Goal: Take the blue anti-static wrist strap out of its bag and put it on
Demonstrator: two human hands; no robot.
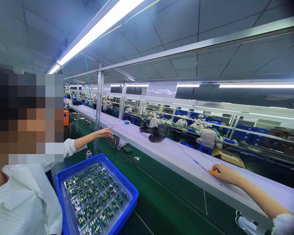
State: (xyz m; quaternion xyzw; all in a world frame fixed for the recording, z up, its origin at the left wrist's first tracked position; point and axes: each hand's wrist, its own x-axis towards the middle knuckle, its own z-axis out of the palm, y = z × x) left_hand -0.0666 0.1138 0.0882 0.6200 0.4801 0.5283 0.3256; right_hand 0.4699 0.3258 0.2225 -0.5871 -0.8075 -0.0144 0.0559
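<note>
Blue wire pinched against the shelf
Right hand had its fingers closed on the wire's end, likely steadying it; left hand unseen.

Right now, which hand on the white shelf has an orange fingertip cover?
The right hand, entering from the lower right. The co-worker's hand farther left looks bare.

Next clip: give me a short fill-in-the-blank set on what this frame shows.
1. The right hand rests on the white shelf, its fingertip in an ____ cot.
2. The crate holding circuit boards is ____ in colour.
3. A thin ____ cable runs along the shelf to the right hand.
4. A co-worker's hand reaches toward the ____.

Missing words: orange; blue; blue; shelf
</note>
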